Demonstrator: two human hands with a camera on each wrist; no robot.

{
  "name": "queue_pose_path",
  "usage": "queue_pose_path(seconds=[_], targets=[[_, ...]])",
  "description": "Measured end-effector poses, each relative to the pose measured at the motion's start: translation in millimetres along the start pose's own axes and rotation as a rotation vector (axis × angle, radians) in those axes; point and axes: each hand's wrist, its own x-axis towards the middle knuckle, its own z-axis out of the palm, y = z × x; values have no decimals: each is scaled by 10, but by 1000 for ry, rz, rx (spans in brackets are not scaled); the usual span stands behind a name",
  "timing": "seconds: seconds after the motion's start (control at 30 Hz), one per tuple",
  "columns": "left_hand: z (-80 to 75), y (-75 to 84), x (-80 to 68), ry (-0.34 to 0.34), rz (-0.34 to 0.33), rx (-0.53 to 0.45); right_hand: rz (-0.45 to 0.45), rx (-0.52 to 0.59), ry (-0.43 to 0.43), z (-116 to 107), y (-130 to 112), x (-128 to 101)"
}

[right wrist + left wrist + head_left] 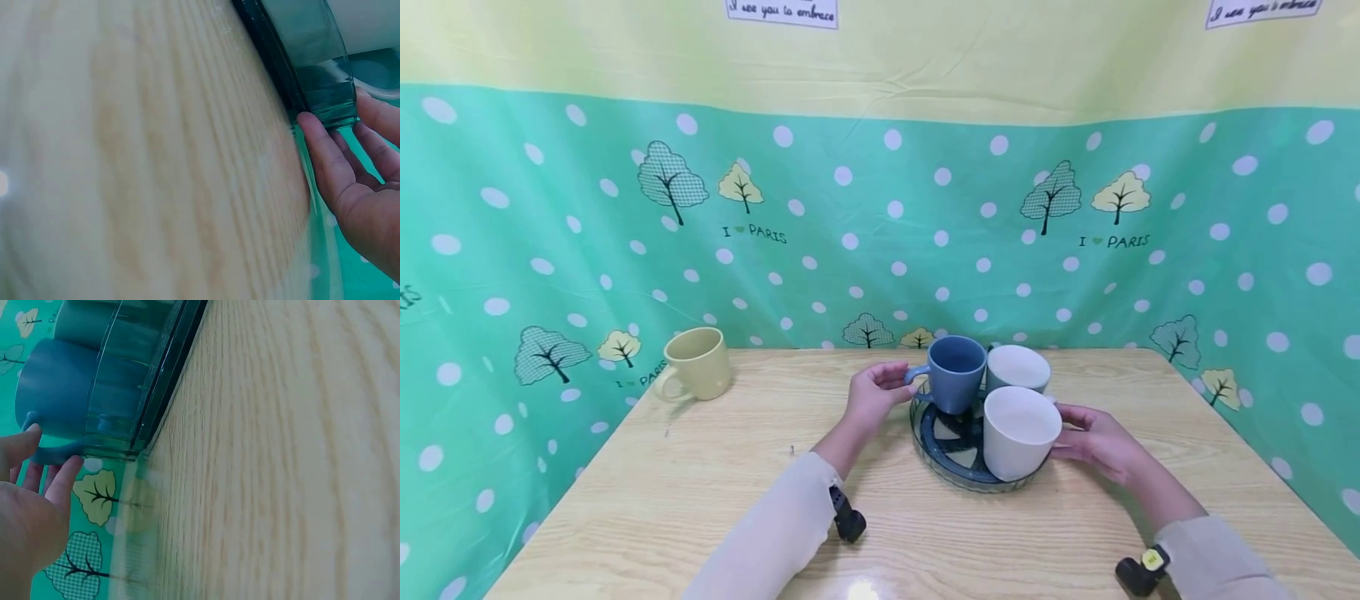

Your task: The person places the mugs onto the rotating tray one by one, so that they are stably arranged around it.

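Blue mug: upright on a round, clear-walled tray, handle turned toward the left edge of the tabletop. Left hand: fingers curled at the handle, thumb and fingertips pinching it.

Tray: sits near the middle of the tabletop, toward the far edge; dark spoked base visible between the mugs.

White mug, near: on the tray's near right part. Right hand: fingers loosely extended, fingertips touching the tray wall beside this mug.

White mug, far: on the tray, just right of the blue mug.

Yellow mug: upright near the far left corner of the tabletop, well apart from the tray.
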Motion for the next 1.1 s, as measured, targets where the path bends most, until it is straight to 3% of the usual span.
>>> queue_pose_path(seconds=[0.2,0.43,0.6,1.1], targets=[[-65,46,-41,5,-11,-77,1,18,2,18,-17,4],[-171,95,-88,0,-7,-123,-15,-36,-43,-3,-32,-37],[-260,115,-113,34,-7,-163,-30,-37,-69,-18,-35,-52],[-410,123,-231,85,75,-155,-4,-45,-40,-36,-6,-26]])
